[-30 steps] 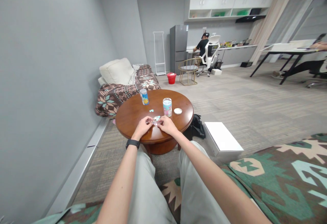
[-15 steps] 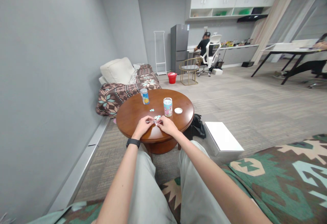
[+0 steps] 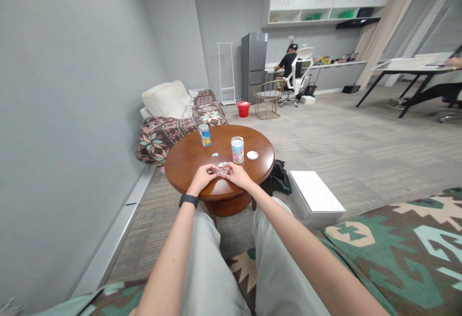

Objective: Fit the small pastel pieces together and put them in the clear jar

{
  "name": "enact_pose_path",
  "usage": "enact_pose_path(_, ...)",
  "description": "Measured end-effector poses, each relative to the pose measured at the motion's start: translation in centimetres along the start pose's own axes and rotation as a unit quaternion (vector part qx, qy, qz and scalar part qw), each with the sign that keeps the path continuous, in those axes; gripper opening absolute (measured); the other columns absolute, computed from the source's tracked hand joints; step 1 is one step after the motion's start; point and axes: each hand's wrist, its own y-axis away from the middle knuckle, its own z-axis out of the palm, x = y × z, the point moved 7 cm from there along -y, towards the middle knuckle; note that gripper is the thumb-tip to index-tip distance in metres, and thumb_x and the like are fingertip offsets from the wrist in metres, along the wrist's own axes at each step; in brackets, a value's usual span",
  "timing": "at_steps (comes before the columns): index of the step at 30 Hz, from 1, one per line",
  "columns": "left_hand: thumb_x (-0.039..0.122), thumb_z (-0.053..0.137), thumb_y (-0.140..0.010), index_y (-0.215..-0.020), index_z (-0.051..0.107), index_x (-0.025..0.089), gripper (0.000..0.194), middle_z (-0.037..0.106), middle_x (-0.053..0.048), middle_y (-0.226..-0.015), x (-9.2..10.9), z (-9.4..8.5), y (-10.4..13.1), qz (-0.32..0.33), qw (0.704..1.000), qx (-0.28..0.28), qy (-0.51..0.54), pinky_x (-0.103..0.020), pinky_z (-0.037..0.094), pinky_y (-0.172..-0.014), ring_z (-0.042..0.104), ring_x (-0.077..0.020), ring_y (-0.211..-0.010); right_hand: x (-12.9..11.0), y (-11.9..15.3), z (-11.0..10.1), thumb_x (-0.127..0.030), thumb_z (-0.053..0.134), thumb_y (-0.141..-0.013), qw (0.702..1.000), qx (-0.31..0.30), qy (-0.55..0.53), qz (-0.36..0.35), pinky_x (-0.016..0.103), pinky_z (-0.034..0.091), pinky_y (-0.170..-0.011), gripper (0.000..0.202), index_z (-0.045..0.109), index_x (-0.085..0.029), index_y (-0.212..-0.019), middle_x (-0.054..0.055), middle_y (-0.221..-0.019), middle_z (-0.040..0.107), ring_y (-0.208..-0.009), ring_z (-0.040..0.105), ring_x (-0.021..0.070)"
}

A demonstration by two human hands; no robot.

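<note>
My left hand (image 3: 205, 178) and my right hand (image 3: 236, 176) meet fingertip to fingertip just above the near half of a round wooden table (image 3: 187, 162). Both are closed in a pinch around small jigsaw puzzle pieces, mostly covered by the fingers. Right behind the fingertips lies a little pile of pale puzzle pieces (image 3: 223, 164). A few joined bluish pieces (image 3: 215, 154) rest farther back. Beyond my right hand stands a clear jar with a pink and blue picture (image 3: 237, 151), its top uncovered. A white round lid (image 3: 252, 155) lies flat beside it.
A blue and yellow can (image 3: 204, 136) stands at the table's back left. On the floor to the right are a black bag (image 3: 279, 177) and a white box (image 3: 315, 191). A wall runs along the left. Far back, a person (image 3: 288, 63) sits at a counter.
My fingertips have shifted slightly and drawn closer together over the pieces, which show less between them now. The jar, can and lid stay where they were.
</note>
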Motion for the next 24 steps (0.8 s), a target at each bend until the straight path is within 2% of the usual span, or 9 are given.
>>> enact_pose_path(4, 0.036, 0.075, -0.068, -0.082, 0.073, 0.015, 0.026, 0.075, -0.009, -0.085, 0.18, 0.39, 0.08, -0.001, 0.999, -0.031, 0.012, -0.033, 0.053, -0.081, 0.069, -0.0212, -0.08, -0.39, 0.01, -0.14, -0.026, 0.073, -0.079, 0.999, 0.011, 0.017, -0.029, 0.023, 0.045, -0.071, 0.012, 0.07, -0.019, -0.088, 0.0, -0.083, 0.064, -0.074, 0.06, 0.012)
enact_pose_path(9, 0.037, 0.077, -0.067, -0.081, 0.074, 0.014, 0.027, 0.076, -0.01, -0.085, 0.25, 0.16, 0.19, -0.012, 0.999, -0.021, 0.022, -0.033, 0.054, -0.081, 0.07, -0.0218, -0.08, -0.62, -0.02, -0.36, -0.029, 0.074, -0.079, 0.998, 0.023, 0.042, -0.045, 0.023, 0.043, -0.069, 0.012, 0.069, -0.018, -0.081, 0.0, -0.082, 0.061, -0.072, 0.057, 0.0113)
enact_pose_path(24, 0.036, 0.076, -0.067, -0.083, 0.073, 0.014, 0.027, 0.076, -0.011, -0.088, -0.04, 0.19, 0.28, -0.025, 0.999, -0.015, 0.027, -0.035, 0.055, -0.084, 0.071, -0.0223, -0.081, -0.05, -0.09, -0.12, -0.026, 0.071, -0.081, 0.998, 0.028, 0.037, -0.04, 0.024, 0.044, -0.068, 0.011, 0.064, -0.018, -0.078, 0.0, -0.079, 0.062, -0.07, 0.058, 0.012)
